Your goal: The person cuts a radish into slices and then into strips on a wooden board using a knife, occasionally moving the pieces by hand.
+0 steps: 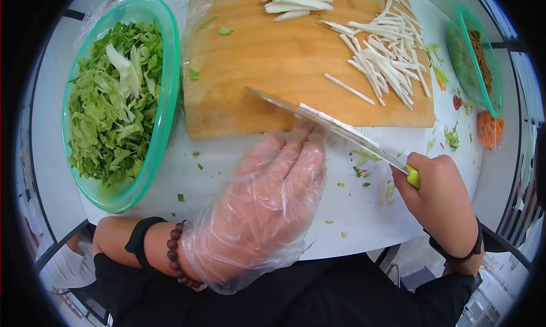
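Observation:
My right hand (435, 193) is closed round the green handle of a knife (341, 129), whose blade slants up and left over the near edge of the wooden cutting board (244, 59). A thin white strip lies along the blade. My left hand (261, 196), in a clear plastic glove, has its fingertips against the near side of the blade; whatever they press on is mostly hidden. Thin white sticks (387, 59) lie in a loose pile on the board's right side. Thicker white pieces (296, 3) sit at its far edge.
At the left stands a green basket (168, 94) of shredded leafy greens (114, 116). Another green basket (463, 59) with brown food is at the far right, beside a bag of orange shreds (489, 129). Green scraps dot the white table (227, 162).

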The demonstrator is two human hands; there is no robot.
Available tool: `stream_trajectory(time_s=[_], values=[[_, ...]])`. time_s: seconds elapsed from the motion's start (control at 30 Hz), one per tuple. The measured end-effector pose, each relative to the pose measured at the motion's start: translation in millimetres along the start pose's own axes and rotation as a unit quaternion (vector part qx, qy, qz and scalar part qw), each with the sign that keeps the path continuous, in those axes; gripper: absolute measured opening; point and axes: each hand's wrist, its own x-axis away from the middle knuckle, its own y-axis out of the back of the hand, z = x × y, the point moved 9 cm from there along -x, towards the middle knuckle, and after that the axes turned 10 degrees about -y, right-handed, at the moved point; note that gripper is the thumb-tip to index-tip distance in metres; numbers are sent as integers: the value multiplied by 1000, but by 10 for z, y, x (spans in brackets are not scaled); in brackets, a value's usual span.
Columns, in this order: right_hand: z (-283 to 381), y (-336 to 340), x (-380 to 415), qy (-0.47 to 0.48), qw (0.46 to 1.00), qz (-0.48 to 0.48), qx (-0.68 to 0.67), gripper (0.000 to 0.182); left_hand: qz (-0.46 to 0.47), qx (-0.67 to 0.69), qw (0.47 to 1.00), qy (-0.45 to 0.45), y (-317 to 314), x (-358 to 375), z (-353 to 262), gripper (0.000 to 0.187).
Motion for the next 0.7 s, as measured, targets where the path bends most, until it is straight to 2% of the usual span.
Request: stream_trajectory(time_s=[0.17,0.27,0.37,0.47,0.7], values=[[137,2,-147,39,999,-20,8,31,15,14,1000,-4,24,-4,-8,43],[101,89,-266,24,997,-46,-62,36,-10,-24,1000,-7,17,-21,-19,41],[108,86,-234,-9,996,20,-92,41,-3,-51,999,-10,12,7,-47,40],[126,57,-151,-7,993,46,-107,43,1,-56,998,-1,13,24,-54,38],[116,26,-71,27,994,22,-101,41,-2,-64,998,11,-4,38,-60,37]])
